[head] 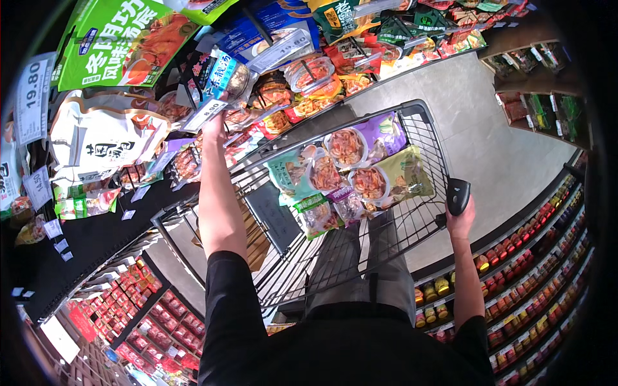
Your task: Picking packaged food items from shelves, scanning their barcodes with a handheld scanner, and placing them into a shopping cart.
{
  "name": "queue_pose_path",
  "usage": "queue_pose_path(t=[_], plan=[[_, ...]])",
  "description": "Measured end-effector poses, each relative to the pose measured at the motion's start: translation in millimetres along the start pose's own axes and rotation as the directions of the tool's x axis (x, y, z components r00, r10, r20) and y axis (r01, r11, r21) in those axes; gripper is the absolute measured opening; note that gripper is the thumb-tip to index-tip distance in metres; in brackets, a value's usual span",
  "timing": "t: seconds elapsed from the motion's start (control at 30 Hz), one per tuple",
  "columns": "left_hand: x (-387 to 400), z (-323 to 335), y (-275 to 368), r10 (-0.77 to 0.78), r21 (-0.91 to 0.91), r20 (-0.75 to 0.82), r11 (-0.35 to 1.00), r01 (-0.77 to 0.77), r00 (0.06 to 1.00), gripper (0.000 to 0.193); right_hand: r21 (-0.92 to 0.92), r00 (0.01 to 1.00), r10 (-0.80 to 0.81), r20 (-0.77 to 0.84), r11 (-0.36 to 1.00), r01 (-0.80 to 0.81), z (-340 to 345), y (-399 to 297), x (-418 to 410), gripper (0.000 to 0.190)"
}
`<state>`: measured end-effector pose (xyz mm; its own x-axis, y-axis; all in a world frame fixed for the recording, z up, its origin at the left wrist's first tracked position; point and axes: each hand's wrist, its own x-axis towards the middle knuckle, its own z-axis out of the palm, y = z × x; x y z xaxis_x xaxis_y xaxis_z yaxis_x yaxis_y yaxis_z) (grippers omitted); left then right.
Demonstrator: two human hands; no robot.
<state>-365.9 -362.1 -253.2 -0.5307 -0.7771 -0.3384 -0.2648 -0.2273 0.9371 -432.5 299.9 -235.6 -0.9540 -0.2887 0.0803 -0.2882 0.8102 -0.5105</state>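
Observation:
My left hand [216, 120] reaches up to the hanging rack, beside a clear soup-ingredient bag with a blue label [229, 75]; a price tag [205, 114] partly hides the fingers, so whether they grip the bag cannot be told. On the right, my right hand [461, 219] is closed around a black handheld device [457, 197], perhaps a scanner, beside the cart's corner. Before me stands a wire shopping cart [425, 113]. It holds several food bags, among them a purple one [386, 135], an olive one [410, 178], a teal one [285, 176] and a small green-topped one [318, 217].
Hanging racks with food pouches run along the left and top, including a large white pouch [104, 140] and a green one [125, 48]. Shelves of jars [526, 270] curve along the right. Wooden produce bins [540, 91] stand at upper right, beyond grey floor [492, 144].

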Motion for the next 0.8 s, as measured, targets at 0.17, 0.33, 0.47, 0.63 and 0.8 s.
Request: queue_pose_path(t=[0.17,0.33,0.47,0.63,0.8], plan=[[-22.8,-20.8,15.0,-0.08,0.194,0.032,0.978,0.073,0.996,0.032,-0.03,0.999,-0.014,0.029,0.999,0.015,-1.1,2.8,-0.3,0.041],[-57.0,-41.6,30.5,-0.251,0.171,0.241,0.962,0.214,0.938,0.041,0.003,0.999,-0.046,0.007,0.999,0.046,-0.4,-1.9,1.9,0.039],[-84.7,-34.4,42.7,-0.327,0.099,0.192,0.944,0.314,0.925,0.041,0.036,1.0,-0.021,0.016,0.999,0.021,-2.2,-3.3,1.9,0.038],[-95.9,-38.6,34.1,-0.303,0.077,0.157,0.953,0.294,0.94,0.035,0.047,0.998,-0.064,0.0,0.997,0.064,-3.8,-5.6,5.8,0.036],[-96.9,-52.5,10.7,-0.39,0.293,0.219,0.9,0.321,0.894,0.038,-0.001,0.999,-0.036,0.013,0.999,0.036,-3.7,-2.8,4.7,0.034]])
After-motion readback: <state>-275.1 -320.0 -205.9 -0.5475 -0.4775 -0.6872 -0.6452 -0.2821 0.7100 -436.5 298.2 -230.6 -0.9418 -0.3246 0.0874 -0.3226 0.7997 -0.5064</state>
